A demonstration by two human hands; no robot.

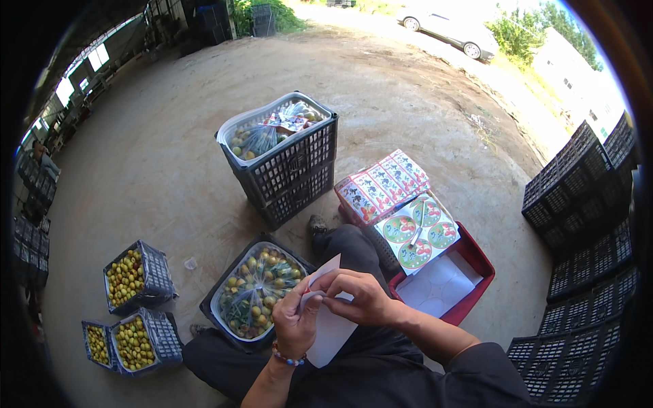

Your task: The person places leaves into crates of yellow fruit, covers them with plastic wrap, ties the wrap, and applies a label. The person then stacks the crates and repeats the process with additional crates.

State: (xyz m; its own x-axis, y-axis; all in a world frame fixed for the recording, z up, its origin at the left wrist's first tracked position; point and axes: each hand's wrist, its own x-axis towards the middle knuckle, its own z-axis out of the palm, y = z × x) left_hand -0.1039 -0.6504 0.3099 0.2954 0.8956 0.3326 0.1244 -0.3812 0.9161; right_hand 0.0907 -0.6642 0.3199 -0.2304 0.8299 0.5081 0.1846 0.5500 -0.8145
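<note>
My left hand [296, 317] and my right hand [358, 297] meet over my lap, both gripping a white-backed paper sheet [331, 339]. The sheet is bent where my fingers pinch its upper part, and a small red patch shows near my left fingers. Its printed face is mostly hidden. Beyond my left hand stands a black crate [205, 306] with a white liner. In it lies a tied clear plastic bag [260, 290] of small yellow-green fruit, apparently jujubes, with some leaves.
Ahead is a stacked crate [293, 168] with bagged fruit. At right, a red plastic basket [484, 270] carries round-label sheets [403, 229], a slim tool [417, 235] and printed cards [382, 186]. Fruit-filled crates [166, 336] stand left; black crates [571, 352] line the right. A person [47, 162] is far left.
</note>
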